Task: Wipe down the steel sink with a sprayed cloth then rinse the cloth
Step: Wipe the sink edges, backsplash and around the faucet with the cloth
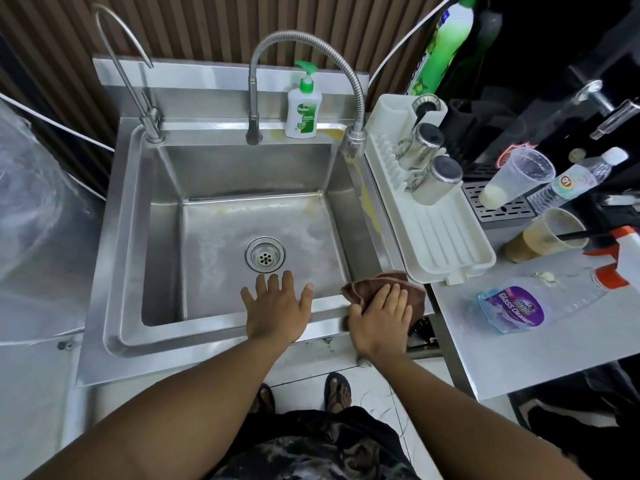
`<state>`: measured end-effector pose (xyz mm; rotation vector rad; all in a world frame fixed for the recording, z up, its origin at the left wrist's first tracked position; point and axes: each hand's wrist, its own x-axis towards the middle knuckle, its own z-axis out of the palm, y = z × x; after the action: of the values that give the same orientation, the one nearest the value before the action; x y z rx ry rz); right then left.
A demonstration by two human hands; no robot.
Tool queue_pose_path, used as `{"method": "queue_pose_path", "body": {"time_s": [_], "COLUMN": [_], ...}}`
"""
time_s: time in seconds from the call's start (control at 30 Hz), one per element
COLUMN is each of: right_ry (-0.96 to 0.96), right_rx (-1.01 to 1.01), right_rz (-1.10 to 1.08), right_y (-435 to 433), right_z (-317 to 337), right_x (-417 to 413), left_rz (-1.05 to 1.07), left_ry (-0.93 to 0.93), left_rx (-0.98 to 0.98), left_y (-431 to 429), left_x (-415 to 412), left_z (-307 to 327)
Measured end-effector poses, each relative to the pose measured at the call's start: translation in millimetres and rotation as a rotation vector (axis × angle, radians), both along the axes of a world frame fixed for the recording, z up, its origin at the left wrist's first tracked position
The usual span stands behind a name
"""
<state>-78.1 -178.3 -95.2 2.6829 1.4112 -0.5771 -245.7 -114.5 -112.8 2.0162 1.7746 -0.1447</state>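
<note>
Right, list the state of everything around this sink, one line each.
sink: yellowish stains along right rim
left hand: open, fingers spread
right hand: flat on the cloth
cloth: bunched at front-right corner
faucet: no water running
spray bottle: lying on its side
steel cups: upside down in rack

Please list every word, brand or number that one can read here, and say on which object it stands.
"Dettol": soap pump bottle on the back ledge of the sink.
"Glass Cleaner": purple label of the spray bottle lying on the counter.
Unreadable: small print under "Dettol", the brand line above "Glass Cleaner", labels of the green bottle and the water bottle.
</note>
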Motion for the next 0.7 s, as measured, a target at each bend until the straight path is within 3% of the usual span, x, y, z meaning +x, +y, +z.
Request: {"method": "queue_pose_path", "body": {"time_s": [0.2,0.33,0.53,0.7], "right_ry": [0.0,-0.006,0.079,0.019], "right_rx": [-0.042,-0.036,0.016,0.054], "right_rz": [0.114,0.113,0.318,0.141], "right_y": [3.4,-9.5,-24.6,-24.4], "right_z": [-3.3,1.2,2.3,0.3], "right_x": [28.1,-10.5,-65.8,-13.8], "left_rz": [-0.006,-0.004,0.016,-0.001], "left_ry": [-0.001,-0.002,-0.011,-0.01], "left_rx": [-0.012,-0.007,0.039,0.037], "left_y": [0.8,1.6,1.9,1.0], "left_x": [1.1,0.4,0.9,-0.9], "left_z": [1.4,-0.8,-4.9,-4.7]}}
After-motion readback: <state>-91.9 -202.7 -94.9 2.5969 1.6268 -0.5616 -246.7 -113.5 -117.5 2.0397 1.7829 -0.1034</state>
